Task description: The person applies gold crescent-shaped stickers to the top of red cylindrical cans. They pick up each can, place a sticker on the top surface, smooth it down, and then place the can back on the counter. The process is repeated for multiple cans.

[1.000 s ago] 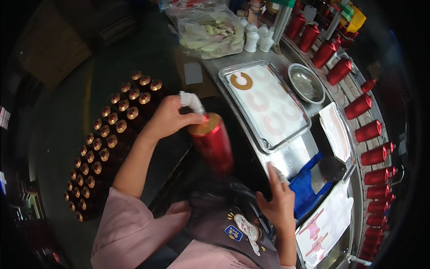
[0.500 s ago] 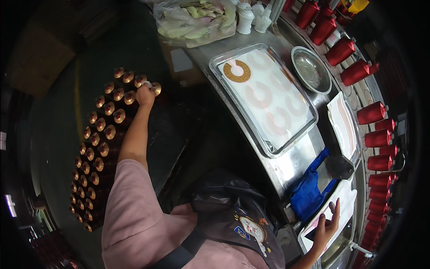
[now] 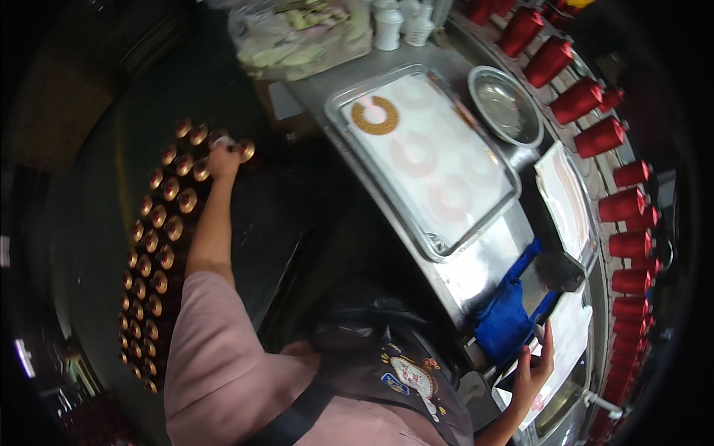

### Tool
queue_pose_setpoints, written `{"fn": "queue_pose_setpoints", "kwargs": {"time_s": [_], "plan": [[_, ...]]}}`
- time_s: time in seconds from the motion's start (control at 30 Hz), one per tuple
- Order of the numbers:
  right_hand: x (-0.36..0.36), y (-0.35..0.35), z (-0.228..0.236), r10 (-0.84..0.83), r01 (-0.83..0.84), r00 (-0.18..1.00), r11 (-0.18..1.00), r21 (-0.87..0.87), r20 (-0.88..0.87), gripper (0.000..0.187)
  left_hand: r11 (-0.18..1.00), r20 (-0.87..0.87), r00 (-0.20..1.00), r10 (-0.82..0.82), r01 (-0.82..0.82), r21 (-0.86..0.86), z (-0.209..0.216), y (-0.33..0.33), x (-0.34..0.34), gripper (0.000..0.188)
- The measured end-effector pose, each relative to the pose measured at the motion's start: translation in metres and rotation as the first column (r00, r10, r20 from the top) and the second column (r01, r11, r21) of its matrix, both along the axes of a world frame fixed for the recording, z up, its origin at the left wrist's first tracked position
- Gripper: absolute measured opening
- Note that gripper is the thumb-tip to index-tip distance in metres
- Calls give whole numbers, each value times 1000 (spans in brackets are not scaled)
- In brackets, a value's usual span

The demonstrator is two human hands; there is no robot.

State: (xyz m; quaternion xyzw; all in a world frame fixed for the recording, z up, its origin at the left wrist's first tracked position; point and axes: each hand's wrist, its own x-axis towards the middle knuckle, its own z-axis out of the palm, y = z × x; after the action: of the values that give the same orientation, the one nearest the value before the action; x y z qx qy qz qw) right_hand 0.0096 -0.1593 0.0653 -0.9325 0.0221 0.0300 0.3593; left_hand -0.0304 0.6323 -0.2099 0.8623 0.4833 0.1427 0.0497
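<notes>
My left hand [image 3: 223, 160] reaches to the far end of a block of dark bottles with round gold collars [image 3: 174, 226]. Its fingers are closed at one bottle top there, and a whitish bit shows at the fingertips, too blurred to name. On the right, my right hand [image 3: 532, 372] is raised over a white sheet [image 3: 561, 364], thumb and fingers bent. A small pale piece [image 3: 539, 331] is between its fingertips. A metal tray [image 3: 422, 238] between the hands carries a gold C-shaped piece [image 3: 375, 115] on a white translucent sheet with faint ring shapes.
Red bottles [image 3: 599, 138] line a curved conveyor along the right. A metal bowl [image 3: 507, 105], a blue cloth [image 3: 506, 320] and stacked paper sheets [image 3: 565, 197] lie beside the tray. White bottles [image 3: 388, 28] and a bulging plastic bag [image 3: 297, 41] stand at the far end.
The view has shifted slightly, so the tray and bench sit farther left. My left hand stays at the same end of the bottle block; my right hand keeps its bent pose. Red bottles have shifted along the conveyor.
</notes>
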Motion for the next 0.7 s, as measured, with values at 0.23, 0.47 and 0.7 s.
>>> {"fn": "queue_pose_setpoints", "kwargs": {"time_s": [0.23, 0.47, 0.7], "plan": [[-11, 4, -1, -93, 94, 996, 984, 149, -18, 62, 969, 898, 435, -61, 240, -51, 142, -98, 44, 21], [-16, 12, 0, -132, 100, 989, 932, 349, 68, 57, 366, 958, 152, -244, 929, -54, 264, -355, 163, 18], [-44, 0, -34, -279, 216, 954, 892, 398, 107, 54, 53, 940, 29, -341, 999, -12, 275, -492, 361, 43]]}}
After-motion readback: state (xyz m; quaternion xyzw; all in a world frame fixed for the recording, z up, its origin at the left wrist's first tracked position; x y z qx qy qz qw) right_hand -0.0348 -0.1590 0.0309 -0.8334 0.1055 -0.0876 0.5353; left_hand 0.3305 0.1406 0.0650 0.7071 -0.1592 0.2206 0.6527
